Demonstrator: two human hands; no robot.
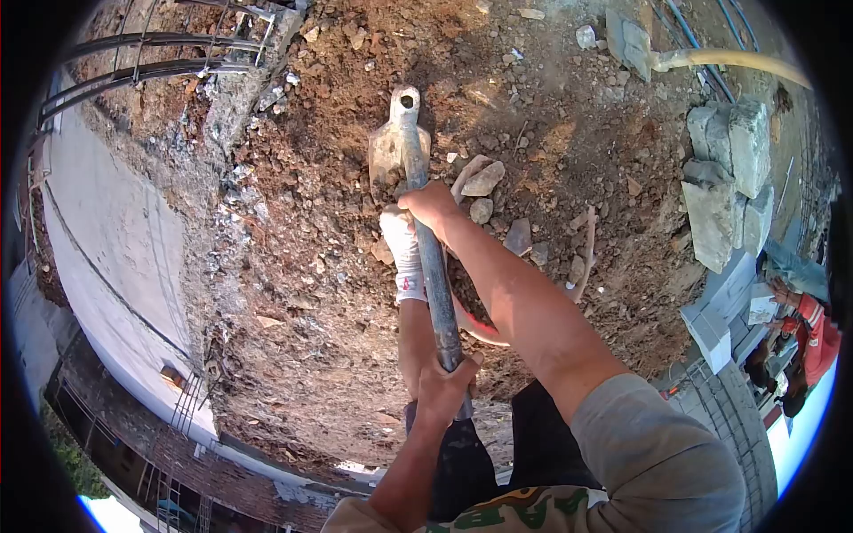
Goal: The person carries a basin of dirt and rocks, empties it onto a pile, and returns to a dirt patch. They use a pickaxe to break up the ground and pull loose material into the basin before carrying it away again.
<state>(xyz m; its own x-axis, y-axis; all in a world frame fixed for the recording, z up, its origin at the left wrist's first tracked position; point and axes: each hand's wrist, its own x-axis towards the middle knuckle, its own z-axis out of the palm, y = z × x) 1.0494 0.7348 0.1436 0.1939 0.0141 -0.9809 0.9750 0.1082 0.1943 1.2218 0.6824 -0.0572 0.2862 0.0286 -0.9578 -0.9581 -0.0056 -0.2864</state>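
Observation:
A shovel lies along the middle of the view, its worn, soil-marked blade [386, 153] over reddish stony earth and its long grey handle [433, 284] running back towards the body. My right hand [431, 204] is closed round the handle close to the blade. Nearer my body, my left hand [444, 386] grips the rear part of the same handle. Just left of the handle is what looks like a foot in a white covering [402, 244], below a bare shin. Several loose stones [484, 178] lie right of the blade.
A concrete edge and steel bars [160, 40] are at the upper left, a pale wall [120, 231] on the left. Stacked stone blocks [724, 178] stand at the right. A person in red [817, 338] is at the far right. A pale hose [729, 58] crosses the upper right.

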